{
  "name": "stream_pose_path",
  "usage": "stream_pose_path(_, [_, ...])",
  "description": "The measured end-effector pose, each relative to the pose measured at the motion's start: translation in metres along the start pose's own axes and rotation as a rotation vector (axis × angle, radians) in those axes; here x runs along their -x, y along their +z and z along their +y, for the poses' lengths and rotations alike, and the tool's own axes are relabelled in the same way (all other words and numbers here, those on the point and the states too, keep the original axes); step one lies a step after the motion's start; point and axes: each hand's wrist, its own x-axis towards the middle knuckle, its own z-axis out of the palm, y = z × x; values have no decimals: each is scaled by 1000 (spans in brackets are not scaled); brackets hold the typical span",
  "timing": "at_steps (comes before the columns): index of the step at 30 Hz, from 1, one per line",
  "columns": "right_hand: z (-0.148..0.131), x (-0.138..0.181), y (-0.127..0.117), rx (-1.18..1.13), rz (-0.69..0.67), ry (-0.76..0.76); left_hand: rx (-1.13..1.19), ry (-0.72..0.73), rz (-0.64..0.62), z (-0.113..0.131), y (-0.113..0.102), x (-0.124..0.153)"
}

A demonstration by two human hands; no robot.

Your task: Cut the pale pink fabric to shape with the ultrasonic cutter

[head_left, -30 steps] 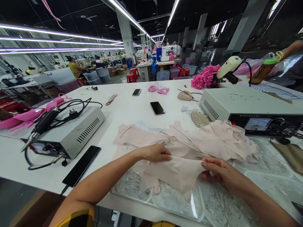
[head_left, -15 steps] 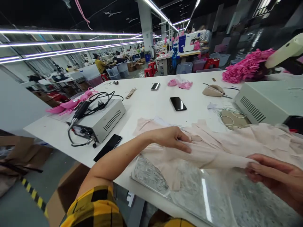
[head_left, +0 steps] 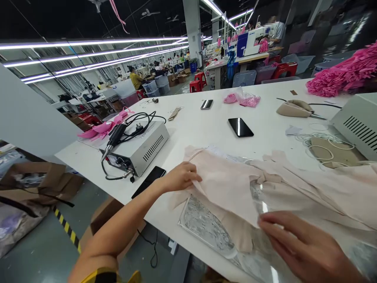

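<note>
A pale pink fabric piece (head_left: 226,177) is stretched between my two hands. My left hand (head_left: 182,177) pinches its left edge, fingers closed. At the near right corner, my right hand (head_left: 306,239) grips the same piece between thumb and fingers. More pale pink fabric (head_left: 326,188) lies loosely heaped to the right and beneath. Under it is a grey mottled board with a clear, glossy cover (head_left: 206,224), which shows between the cloth and the table's front edge.
On the white table (head_left: 194,129) stand a grey box with a cabled handpiece (head_left: 147,147) at left and another grey box (head_left: 359,125) at right. Phones (head_left: 240,127), a beige iron-shaped object (head_left: 294,109), thin white cord (head_left: 324,147) and pink bundles (head_left: 338,74) lie around.
My left hand has moved left along the fabric, and my right hand has come left and nearer. The piece between them now spreads flatter. The view has turned slightly left.
</note>
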Motion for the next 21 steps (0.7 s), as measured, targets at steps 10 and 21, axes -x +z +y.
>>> stream_pose_path(10, [-11, 10, 28, 102, -96, -230, -77, 86, 46, -14, 29, 39])
stream_pose_path(21, [-23, -3, 27, 130, -367, -249, -90, 216, 95, 7, 46, 43])
